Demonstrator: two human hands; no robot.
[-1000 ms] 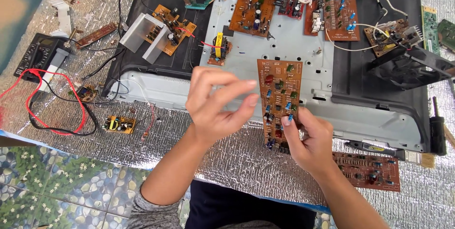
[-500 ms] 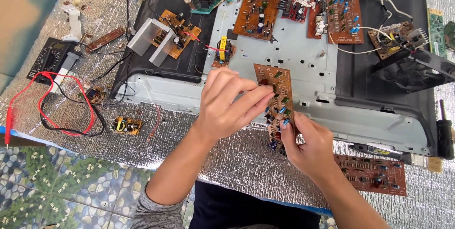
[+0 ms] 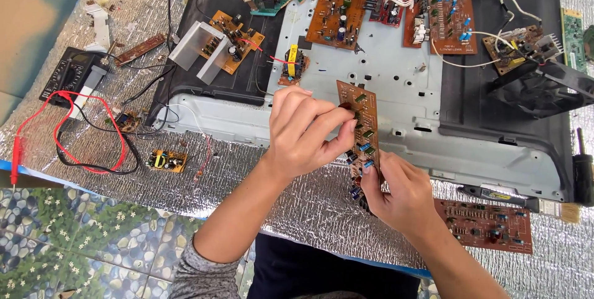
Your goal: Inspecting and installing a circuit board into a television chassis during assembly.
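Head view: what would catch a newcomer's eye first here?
First, the long brown circuit board at centre, held tilted between the left hand, which pinches its middle, and the right hand, which grips its lower end. Behind it lies a grey metal chassis panel with more brown boards along its top edge. At far left, a black multimeter with looping red leads rests on silver foil sheeting.

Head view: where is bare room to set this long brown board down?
Free: silver foil mat between small yellow board and left hand; grey metal panel below the mounted boards. Crowded: left side around multimeter and red leads.
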